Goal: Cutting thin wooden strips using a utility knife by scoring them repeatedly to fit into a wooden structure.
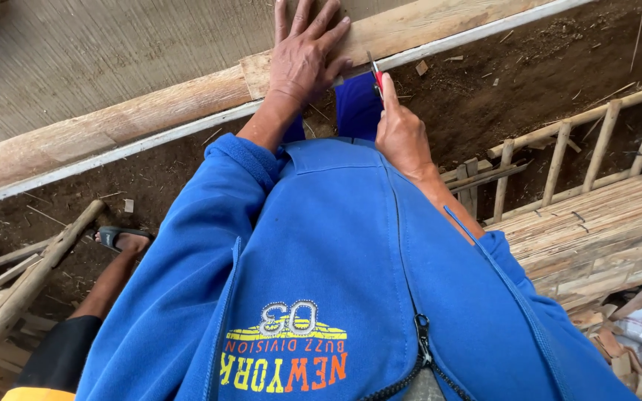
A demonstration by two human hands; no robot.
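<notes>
Nearest the camera is the person's own blue zip-up sweatshirt (321, 282), seen from above, with its zipper running down the middle and the sleeves pushed up the forearms. To the left, lower down, a bare leg ends in a dark sandal (117, 236) on the dirt floor (484, 104), beside some rough poles (31, 275). To the right lies a stack of split bamboo slats (596, 230), with a ladder-like bamboo frame (581, 141) just beyond it and scraps of wood at the bottom right corner.

Past the sweatshirt, the right hand (399, 134) is closed in a grip around a small red-handled tool (375, 74); whether this is a marker or a blade is too small to tell. Its tip touches the near edge of the wooden plank (425, 26) that runs across the top of the view from lower left to upper right. The left hand (306, 56) lies flat on the plank, fingers spread, holding nothing but pressing the wood down, just left of the tool.

The plank rests on a paler rail (113, 152) along its near edge; beyond it is a woven mat surface (98, 52).

Judging from this, the work at the plank looks to be at an early or middle stage: no clear line or cut shows on the wood around the tool tip, and the plank is whole.
</notes>
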